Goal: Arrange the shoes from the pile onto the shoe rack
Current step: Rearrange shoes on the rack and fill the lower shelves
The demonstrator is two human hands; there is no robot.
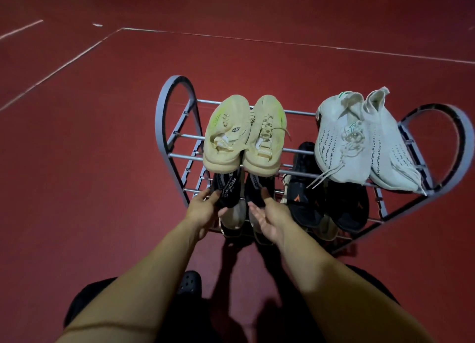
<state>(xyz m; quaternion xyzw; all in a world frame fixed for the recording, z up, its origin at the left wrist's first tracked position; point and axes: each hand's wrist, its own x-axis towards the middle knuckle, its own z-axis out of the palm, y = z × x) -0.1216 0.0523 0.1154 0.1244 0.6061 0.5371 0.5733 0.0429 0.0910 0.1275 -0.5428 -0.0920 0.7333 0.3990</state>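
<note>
Nudging too hard, the left hand (203, 209) gripping the black sock-collar shoe (226, 191) could tip it at six o'clock; right hand (270, 214) hangs open beside its mate (257, 191).

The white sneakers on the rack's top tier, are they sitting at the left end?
No, the white sneakers sit at the right end of the shoe rack top tier, with the beige pair to their left.

One shoe rack (177, 139) carries eight shoes: two beige (226, 134), two white (341, 142), two black-and-tan (227, 191), two black-and-orange (303, 201).
</note>
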